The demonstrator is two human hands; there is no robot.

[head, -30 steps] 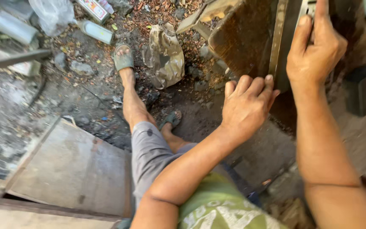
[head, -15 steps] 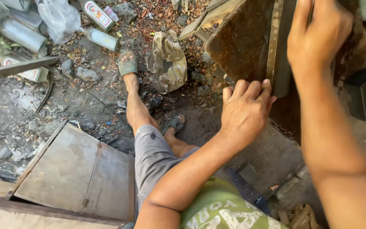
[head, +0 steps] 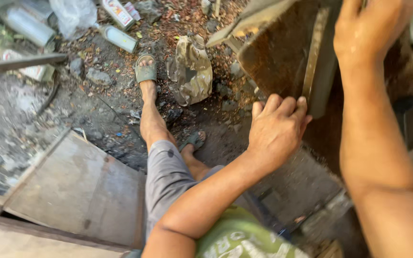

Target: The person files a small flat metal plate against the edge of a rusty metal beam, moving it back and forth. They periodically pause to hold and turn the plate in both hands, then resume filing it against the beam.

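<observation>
Head view, looking down. The left hand (head: 276,129) lies fingers-extended, not clenched, pressed flat against the lower edge of a rusty metal panel (head: 283,57). The right hand (head: 371,28) is raised above it and curls over the top of a narrow upright metal strip (head: 314,62) fixed on that panel; whether it fully grips the strip cannot be told, since the fingertips run out of frame. The panel stands tilted, directly ahead of both hands, its upper corner reaching toward the littered ground.

Handling judgement: steadying such a panel seems best done with the flat palm bracing low while the upper hand controls tilt; the rusted edges look sharp, so fingers are safer kept on faces, not rims.

Left of the left hand, the person's sandalled foot (head: 146,71) and a crumpled bag (head: 192,71) lie near the panel's edge, leaving little room there. Farther left, a flat wooden board (head: 77,191) sits below, and bottles (head: 118,38) are well apart.
</observation>
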